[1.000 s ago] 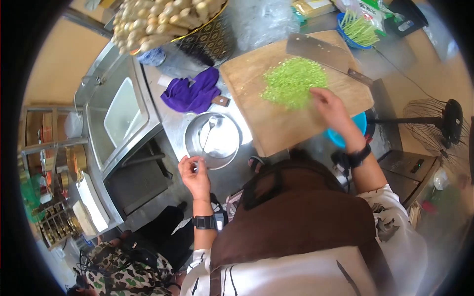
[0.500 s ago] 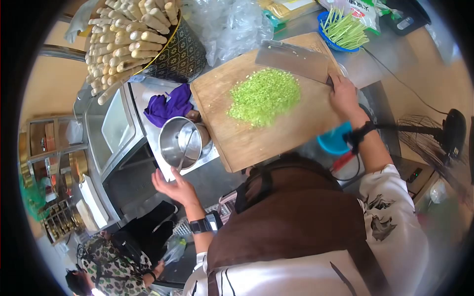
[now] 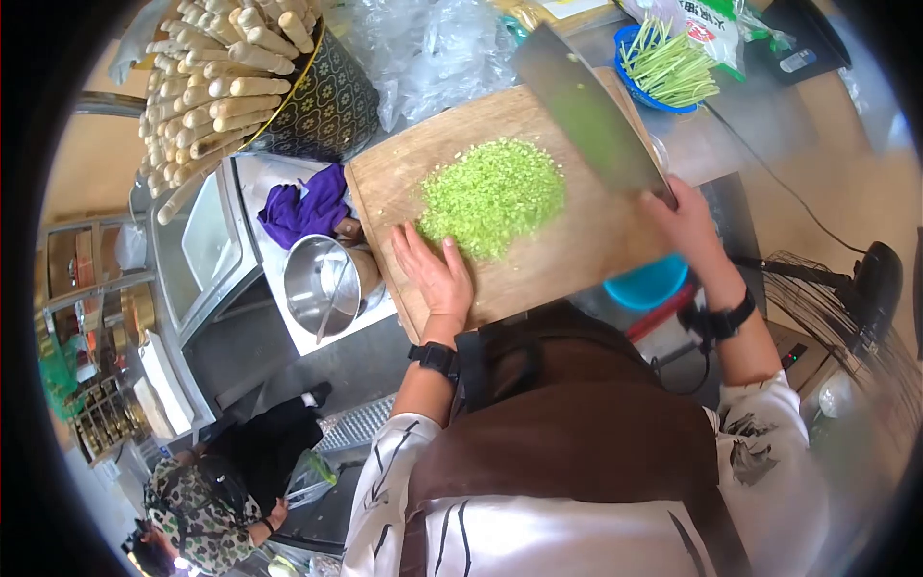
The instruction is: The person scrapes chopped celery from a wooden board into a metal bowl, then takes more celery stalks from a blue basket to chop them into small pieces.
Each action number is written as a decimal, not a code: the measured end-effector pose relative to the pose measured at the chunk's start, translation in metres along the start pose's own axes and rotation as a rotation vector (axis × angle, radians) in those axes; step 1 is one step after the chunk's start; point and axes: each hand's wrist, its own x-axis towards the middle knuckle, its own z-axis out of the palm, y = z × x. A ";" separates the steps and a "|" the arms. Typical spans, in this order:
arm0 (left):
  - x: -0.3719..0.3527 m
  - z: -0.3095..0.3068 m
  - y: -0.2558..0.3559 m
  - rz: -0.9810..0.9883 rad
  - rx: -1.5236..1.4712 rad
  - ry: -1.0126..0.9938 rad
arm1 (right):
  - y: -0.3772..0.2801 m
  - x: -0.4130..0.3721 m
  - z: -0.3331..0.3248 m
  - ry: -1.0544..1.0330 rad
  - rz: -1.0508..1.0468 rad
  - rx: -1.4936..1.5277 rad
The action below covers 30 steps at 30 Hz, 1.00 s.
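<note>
A heap of finely chopped green vegetable (image 3: 495, 192) lies in the middle of a wooden cutting board (image 3: 577, 250). My left hand (image 3: 435, 279) is at the board's left side, fingers stretched out, by the lower left edge of the heap. My right hand (image 3: 685, 223) grips a cleaver (image 3: 588, 111) at the right side of the board. The cleaver's broad blade is raised and tilted, slightly blurred, pointing up and left, with a few green bits stuck to it. Its handle is mostly hidden in my fist.
Left of the board are a steel pot (image 3: 312, 288) with a ladle and a purple cloth (image 3: 303, 207). Behind stand a bucket of wooden sticks (image 3: 327, 96) and plastic bags (image 3: 433, 58). A blue basket of green stalks (image 3: 663, 67) sits back right. Another person (image 3: 207, 510) is lower left.
My left hand has come from beside the pot onto the board near the heap. My right hand has lifted and turned the cleaver, which lay flat along the back of the board.
</note>
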 end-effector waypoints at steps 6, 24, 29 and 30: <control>-0.009 0.010 0.024 0.014 -0.252 -0.055 | 0.033 -0.059 0.001 -0.127 0.429 0.480; -0.031 0.024 0.063 0.194 -0.254 -0.039 | 0.058 -0.134 0.089 -0.468 0.542 0.417; -0.028 0.023 0.058 0.216 -0.145 -0.012 | 0.055 -0.134 0.108 -0.616 0.511 0.474; -0.029 0.023 0.057 0.214 -0.135 -0.010 | 0.056 -0.133 0.109 -0.631 0.504 0.499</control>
